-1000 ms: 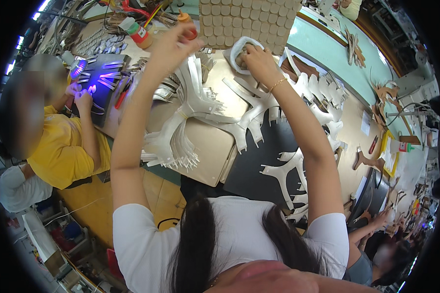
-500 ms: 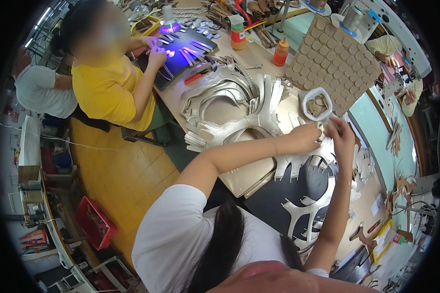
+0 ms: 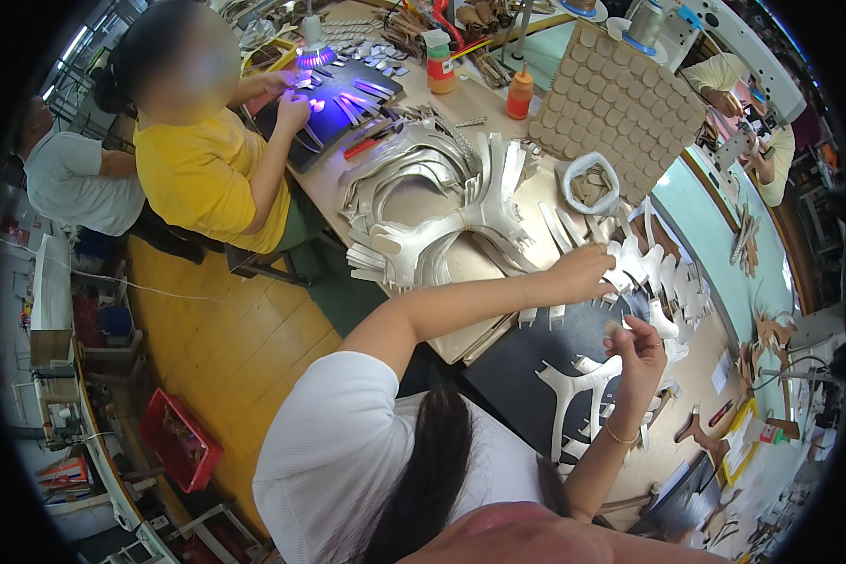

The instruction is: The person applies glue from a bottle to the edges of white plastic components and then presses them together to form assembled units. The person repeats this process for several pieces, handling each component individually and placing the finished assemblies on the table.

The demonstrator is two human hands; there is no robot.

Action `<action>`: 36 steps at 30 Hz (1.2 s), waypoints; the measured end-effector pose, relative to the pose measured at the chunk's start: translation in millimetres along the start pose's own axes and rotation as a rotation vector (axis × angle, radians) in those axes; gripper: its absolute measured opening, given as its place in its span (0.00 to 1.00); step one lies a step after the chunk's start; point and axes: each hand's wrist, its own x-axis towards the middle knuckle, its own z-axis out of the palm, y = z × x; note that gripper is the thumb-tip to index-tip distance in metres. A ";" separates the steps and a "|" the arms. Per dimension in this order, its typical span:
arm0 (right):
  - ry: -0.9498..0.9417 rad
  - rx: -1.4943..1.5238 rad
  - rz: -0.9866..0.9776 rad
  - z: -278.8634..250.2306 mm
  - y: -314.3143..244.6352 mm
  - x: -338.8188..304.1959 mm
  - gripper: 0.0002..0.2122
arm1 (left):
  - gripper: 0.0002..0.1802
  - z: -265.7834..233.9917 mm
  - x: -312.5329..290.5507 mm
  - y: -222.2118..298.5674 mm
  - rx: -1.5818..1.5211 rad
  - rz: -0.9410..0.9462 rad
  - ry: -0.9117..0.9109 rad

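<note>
My left hand (image 3: 583, 271) reaches across with its fingers closed on the edge of a silver strappy leather-like piece (image 3: 636, 263), one of several overlapping there. Nearer to me, my right hand (image 3: 642, 350) pinches a small rounded tan patch (image 3: 615, 328) between thumb and fingers. Beneath both hands lies a black board (image 3: 508, 365). On it rests a silver Y-shaped cutout (image 3: 569, 383), partly hidden by my right forearm. Left of my left hand is a large pile of silver cutouts (image 3: 423, 249) with slit, finger-like ends.
A white-rimmed bag (image 3: 612, 201) of small tan pieces stands beyond my hands, beside a tan sheet (image 3: 620, 103) covered in rounded patches. An orange bottle (image 3: 520, 96) stands farther back. At the left, a person in yellow (image 3: 202, 179) works under a purple lamp (image 3: 316, 56).
My right hand has come down toward me, away from the bag and my left hand, and the tan patch now shows in its fingers. My left hand stays over the silver pieces.
</note>
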 end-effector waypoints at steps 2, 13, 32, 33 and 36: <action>-0.040 -0.033 -0.020 2.3 0.0 -6.9 0.09 | 0.22 -10.4 -9.3 18.2 -0.386 -0.134 -0.278; -0.138 -0.375 -0.264 16.4 -5.0 -36.3 0.08 | 0.09 -20.1 -81.0 31.5 -1.529 -0.453 -0.548; 0.156 -0.579 -0.515 46.4 -7.8 -59.4 0.06 | 0.11 -19.4 -90.6 44.6 -1.686 -0.504 -0.344; 0.157 -0.553 -0.469 43.5 -7.6 -60.3 0.05 | 0.10 -18.2 -90.8 44.3 -1.680 -0.537 -0.348; 0.194 -0.212 -0.357 36.3 0.9 -58.7 0.04 | 0.11 -18.0 -88.8 39.4 -1.712 -0.543 -0.248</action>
